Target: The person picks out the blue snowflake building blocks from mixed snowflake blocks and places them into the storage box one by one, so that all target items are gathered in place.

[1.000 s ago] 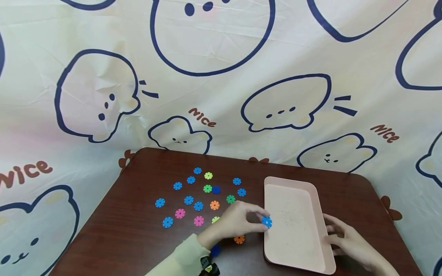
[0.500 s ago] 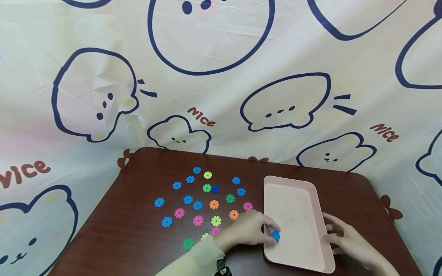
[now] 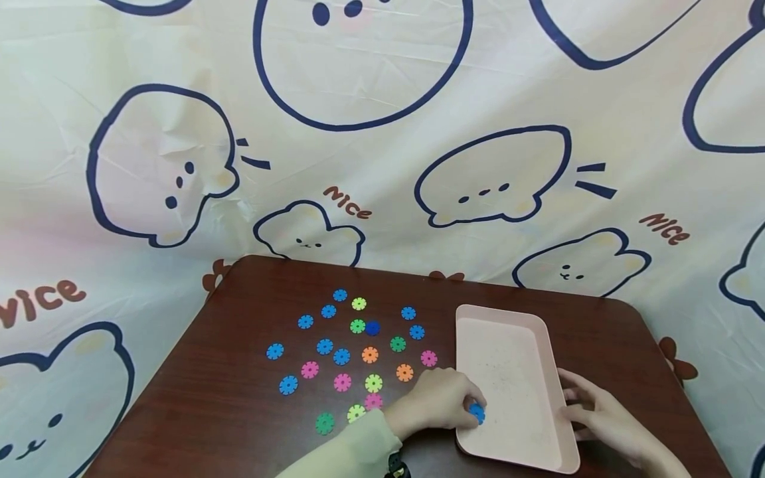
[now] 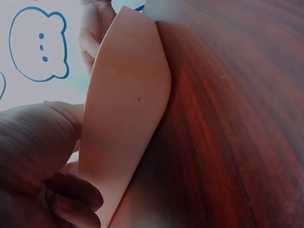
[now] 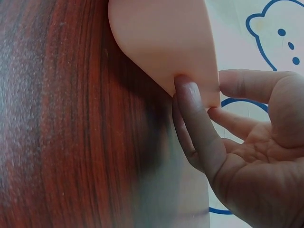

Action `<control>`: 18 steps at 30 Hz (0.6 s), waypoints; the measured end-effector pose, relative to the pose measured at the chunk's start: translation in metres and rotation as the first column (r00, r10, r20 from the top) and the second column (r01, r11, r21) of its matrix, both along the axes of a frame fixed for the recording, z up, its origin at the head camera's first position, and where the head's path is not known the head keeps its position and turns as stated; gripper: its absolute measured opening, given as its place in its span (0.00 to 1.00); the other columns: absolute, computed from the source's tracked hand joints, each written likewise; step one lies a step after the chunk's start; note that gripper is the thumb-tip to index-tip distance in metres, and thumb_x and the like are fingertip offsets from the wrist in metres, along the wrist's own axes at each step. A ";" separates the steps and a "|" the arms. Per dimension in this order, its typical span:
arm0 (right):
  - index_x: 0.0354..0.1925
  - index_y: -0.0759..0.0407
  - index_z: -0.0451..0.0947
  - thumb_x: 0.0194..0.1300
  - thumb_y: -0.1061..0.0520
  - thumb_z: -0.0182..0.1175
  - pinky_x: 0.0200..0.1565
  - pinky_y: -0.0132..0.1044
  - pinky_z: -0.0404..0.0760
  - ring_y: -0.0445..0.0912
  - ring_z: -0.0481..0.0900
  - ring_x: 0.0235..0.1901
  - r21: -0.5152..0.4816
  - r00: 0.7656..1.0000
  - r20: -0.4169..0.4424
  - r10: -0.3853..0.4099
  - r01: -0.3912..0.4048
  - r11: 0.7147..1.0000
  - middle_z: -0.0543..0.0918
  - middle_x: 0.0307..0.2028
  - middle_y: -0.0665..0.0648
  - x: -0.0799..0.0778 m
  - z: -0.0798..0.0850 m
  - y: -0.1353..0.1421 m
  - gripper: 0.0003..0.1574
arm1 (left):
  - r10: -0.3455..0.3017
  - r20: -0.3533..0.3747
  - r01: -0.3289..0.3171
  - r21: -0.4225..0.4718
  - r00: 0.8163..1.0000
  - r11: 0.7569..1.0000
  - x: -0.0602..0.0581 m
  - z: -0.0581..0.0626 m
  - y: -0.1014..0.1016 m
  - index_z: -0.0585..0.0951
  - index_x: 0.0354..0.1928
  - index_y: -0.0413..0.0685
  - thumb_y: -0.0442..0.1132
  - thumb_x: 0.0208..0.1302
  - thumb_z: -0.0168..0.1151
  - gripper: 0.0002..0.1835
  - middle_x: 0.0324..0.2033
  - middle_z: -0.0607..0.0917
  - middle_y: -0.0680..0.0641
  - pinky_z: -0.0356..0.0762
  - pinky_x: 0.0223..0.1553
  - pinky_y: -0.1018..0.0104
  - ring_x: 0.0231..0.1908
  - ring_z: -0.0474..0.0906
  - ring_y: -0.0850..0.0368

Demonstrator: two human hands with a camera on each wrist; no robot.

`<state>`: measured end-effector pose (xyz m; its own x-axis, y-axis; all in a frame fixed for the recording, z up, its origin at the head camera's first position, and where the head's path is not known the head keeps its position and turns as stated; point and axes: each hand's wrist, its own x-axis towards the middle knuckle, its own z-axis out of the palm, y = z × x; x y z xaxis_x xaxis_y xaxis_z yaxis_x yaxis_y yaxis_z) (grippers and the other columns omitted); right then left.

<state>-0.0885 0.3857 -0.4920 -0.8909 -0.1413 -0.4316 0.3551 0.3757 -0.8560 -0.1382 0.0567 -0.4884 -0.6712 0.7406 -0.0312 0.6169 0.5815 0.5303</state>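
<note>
In the head view, my left hand (image 3: 439,400) reaches over the left rim of a pale pink tray (image 3: 508,372). Thumb and forefinger pinch a blue notched plastic disc (image 3: 477,413) low over the tray floor; whether it touches the floor I cannot tell. The tray wall (image 4: 126,85) hides the disc in the left wrist view. My right hand (image 3: 606,418) is at the tray's right side. In the right wrist view, one fingertip presses the outer wall (image 5: 161,42) while other digits of that hand (image 5: 256,156) bend around the rim.
Several notched discs lie scattered left of the tray, among them a pink disc (image 3: 428,358), an orange disc (image 3: 404,372) and a green disc (image 3: 325,423). The brown table (image 3: 203,398) ends at a patterned cloth (image 3: 382,166) behind. Small dark specks dot the tray floor.
My left hand has carried the blue disc from above the tray's left rim nearer and slightly right, down into the tray. My right hand has stayed at the tray's right side.
</note>
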 end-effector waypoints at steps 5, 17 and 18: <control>0.80 0.71 0.42 0.72 0.62 0.62 0.42 0.53 0.87 0.57 0.83 0.50 0.012 1.000 0.010 -0.004 0.004 1.000 0.77 0.56 0.69 0.000 -0.001 0.000 0.52 | -0.010 -0.027 0.010 0.009 1.000 1.000 -0.002 -0.001 -0.001 0.92 0.46 0.68 0.52 0.59 0.77 0.12 0.31 0.81 0.70 0.67 0.24 0.71 0.27 0.69 0.74; 0.80 0.70 0.43 0.73 0.61 0.61 0.43 0.54 0.86 0.56 0.83 0.50 0.036 0.999 0.028 -0.019 0.018 0.999 0.77 0.57 0.68 -0.003 -0.002 0.002 0.51 | 0.064 -0.011 -0.058 0.288 0.998 0.956 -0.014 0.018 -0.016 0.90 0.53 0.60 0.53 0.65 0.74 0.17 0.40 0.86 0.63 0.72 0.27 0.77 0.31 0.76 0.76; 0.80 0.70 0.43 0.73 0.61 0.61 0.43 0.54 0.86 0.56 0.83 0.50 0.034 0.999 0.028 -0.019 0.018 0.999 0.77 0.57 0.68 -0.003 -0.002 0.002 0.52 | 0.072 -0.028 -0.060 0.301 0.997 0.952 -0.017 0.019 -0.019 0.90 0.54 0.60 0.54 0.65 0.73 0.17 0.41 0.86 0.63 0.71 0.27 0.77 0.31 0.76 0.74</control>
